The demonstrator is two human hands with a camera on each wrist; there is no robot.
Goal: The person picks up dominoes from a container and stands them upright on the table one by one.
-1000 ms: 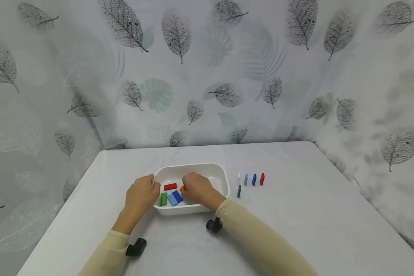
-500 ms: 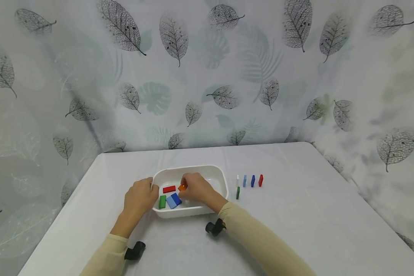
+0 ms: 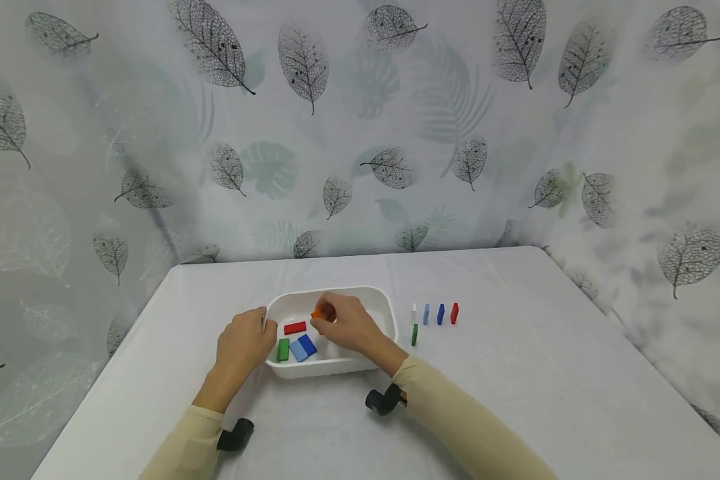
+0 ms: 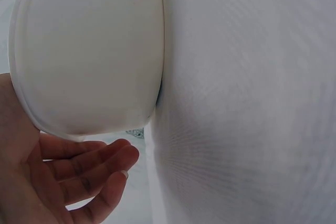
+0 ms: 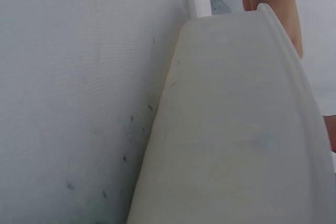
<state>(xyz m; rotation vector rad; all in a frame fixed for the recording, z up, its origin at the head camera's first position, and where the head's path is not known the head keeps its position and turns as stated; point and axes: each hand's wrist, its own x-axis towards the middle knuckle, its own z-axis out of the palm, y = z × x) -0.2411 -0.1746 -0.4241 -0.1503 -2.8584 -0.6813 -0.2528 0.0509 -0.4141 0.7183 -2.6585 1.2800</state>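
Observation:
My left hand (image 3: 244, 341) grips the left rim of a white tray (image 3: 330, 366); in the left wrist view this hand (image 4: 63, 177) has its fingers curled beside the tray wall (image 4: 89, 51). Over the tray, my right hand (image 3: 349, 323) pinches an orange block (image 3: 317, 314) between thumb and fingers. Inside lie a red block (image 3: 295, 328), a green block (image 3: 283, 350), a light blue block (image 3: 298, 351) and a dark blue block (image 3: 307, 344). The right wrist view shows mostly the tray's outer wall (image 5: 226, 119).
Right of the tray, small blocks stand upright on the white table (image 3: 516, 373): white (image 3: 414, 313), light blue (image 3: 427, 314), dark blue (image 3: 441, 314) and red (image 3: 454, 313) in a row, with a green one (image 3: 415, 335) nearer. A leaf-patterned cloth (image 3: 360, 133) hangs behind.
My right hand has lifted slightly and turned with the orange block, which now shows higher above the tray floor. The left hand stays at the rim.

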